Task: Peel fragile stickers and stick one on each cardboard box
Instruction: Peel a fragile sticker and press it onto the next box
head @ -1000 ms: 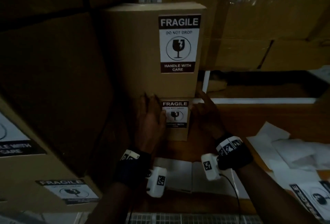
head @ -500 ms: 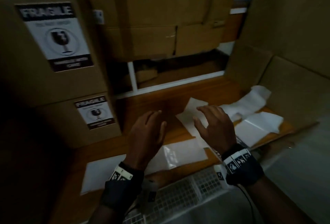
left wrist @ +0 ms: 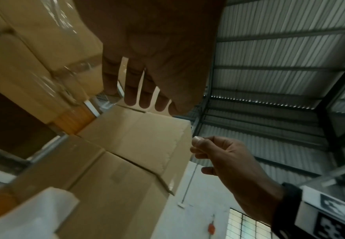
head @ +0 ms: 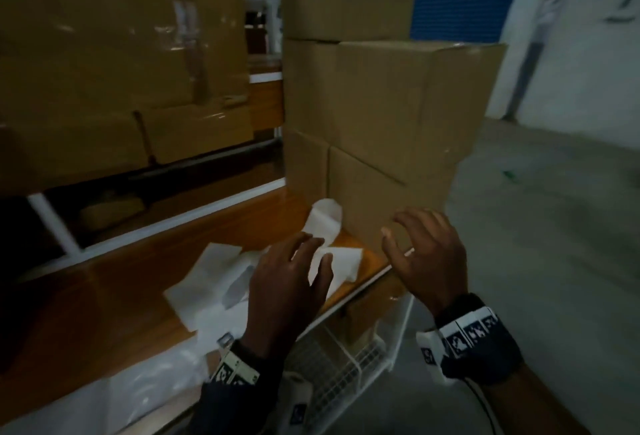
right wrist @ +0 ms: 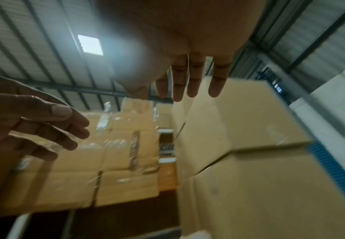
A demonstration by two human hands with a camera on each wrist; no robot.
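Both hands are empty, fingers spread and loose. The left hand [head: 289, 282] hovers over the white papers [head: 214, 282] on the table [head: 104, 296], and the right hand [head: 427, 254] sits just in front of the plain boxes [head: 398, 115] stacked at the table's right end. No sticker on those box faces, can't spot one among the papers either.

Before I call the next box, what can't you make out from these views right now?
- Stacked cardboard boxes: only two plain faces show in the head view; stickers on other faces cannot be ruled out.
- White backing sheets: left hand covers part of them; dim and blurred, so any unpeeled sticker is unreadable.
- Wire basket: contents too dark to tell.
- Right hand: its palm is hidden in the head view; the right wrist view is blurred.
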